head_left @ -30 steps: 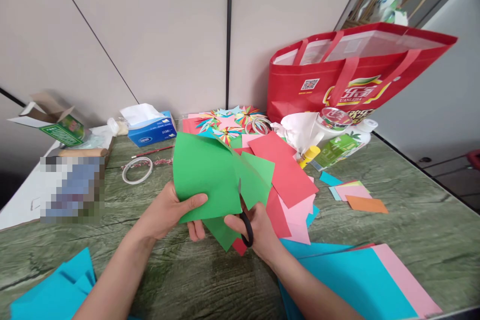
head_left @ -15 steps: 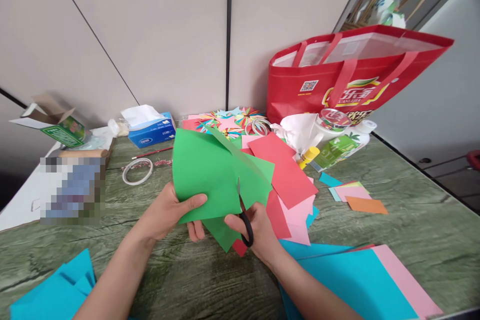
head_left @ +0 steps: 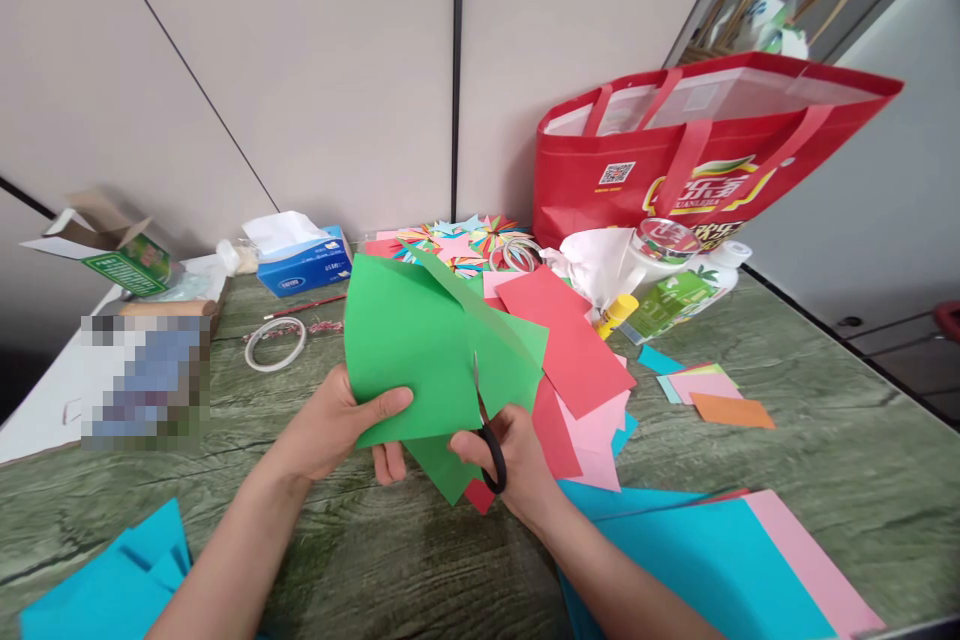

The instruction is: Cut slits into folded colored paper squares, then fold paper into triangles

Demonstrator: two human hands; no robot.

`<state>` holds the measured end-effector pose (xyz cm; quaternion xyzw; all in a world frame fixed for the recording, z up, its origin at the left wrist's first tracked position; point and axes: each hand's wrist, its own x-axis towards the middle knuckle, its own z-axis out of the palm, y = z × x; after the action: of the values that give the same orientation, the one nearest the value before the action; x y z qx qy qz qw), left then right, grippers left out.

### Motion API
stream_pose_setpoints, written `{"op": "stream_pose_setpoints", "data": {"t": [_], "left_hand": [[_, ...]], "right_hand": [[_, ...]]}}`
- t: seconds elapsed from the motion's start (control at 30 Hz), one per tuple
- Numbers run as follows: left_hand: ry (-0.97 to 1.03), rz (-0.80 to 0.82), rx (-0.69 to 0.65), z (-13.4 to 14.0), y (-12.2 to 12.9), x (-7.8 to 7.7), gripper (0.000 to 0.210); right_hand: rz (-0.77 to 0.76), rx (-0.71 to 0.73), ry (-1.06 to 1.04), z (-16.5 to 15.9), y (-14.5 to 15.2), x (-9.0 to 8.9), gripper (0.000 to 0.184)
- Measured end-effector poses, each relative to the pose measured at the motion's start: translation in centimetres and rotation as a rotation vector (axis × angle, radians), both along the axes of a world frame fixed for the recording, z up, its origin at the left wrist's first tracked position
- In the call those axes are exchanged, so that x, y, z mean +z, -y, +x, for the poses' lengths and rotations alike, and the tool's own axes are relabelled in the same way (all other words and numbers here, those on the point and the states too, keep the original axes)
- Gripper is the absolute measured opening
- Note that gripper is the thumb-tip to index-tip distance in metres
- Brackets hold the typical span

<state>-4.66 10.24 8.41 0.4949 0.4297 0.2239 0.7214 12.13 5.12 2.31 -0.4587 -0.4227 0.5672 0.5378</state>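
A sheet of green paper [head_left: 412, 350] is raised above the table, bent and partly cut, with a narrow flap standing up along its right side. My left hand [head_left: 360, 420] grips its lower left edge, thumb on top and fingers beneath. In my right hand [head_left: 514, 450] are black-handled scissors [head_left: 493, 455], their blades at the paper's right part, along the cut. Under the sheet lie more green paper [head_left: 446, 470] and a small red corner. Red sheets [head_left: 570, 340] and pink sheets [head_left: 596, 435] spread out just right of the scissors.
Blue sheets [head_left: 697, 560] lie front right, more blue paper [head_left: 112, 580] front left. Behind are a tape roll [head_left: 275, 344], a tissue box [head_left: 304, 265], folded paper stars [head_left: 454, 245], a yellow glue stick [head_left: 617, 316] and a red bag [head_left: 585, 180]. Small paper pieces [head_left: 731, 410] lie right.
Almost nothing differs. Both hands, the green paper and the scissors stay in nearly the same place, and the view has shifted very slightly.
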Motion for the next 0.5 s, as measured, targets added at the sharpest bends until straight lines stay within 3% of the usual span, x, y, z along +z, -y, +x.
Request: {"op": "stream_pose_setpoints", "data": {"t": [0.5], "left_hand": [[-0.009,-0.003,0.008,-0.20,0.04,-0.09,0.022]], "right_hand": [[-0.009,-0.019,-0.089,-0.09,-0.03,0.10,0.040]]}}
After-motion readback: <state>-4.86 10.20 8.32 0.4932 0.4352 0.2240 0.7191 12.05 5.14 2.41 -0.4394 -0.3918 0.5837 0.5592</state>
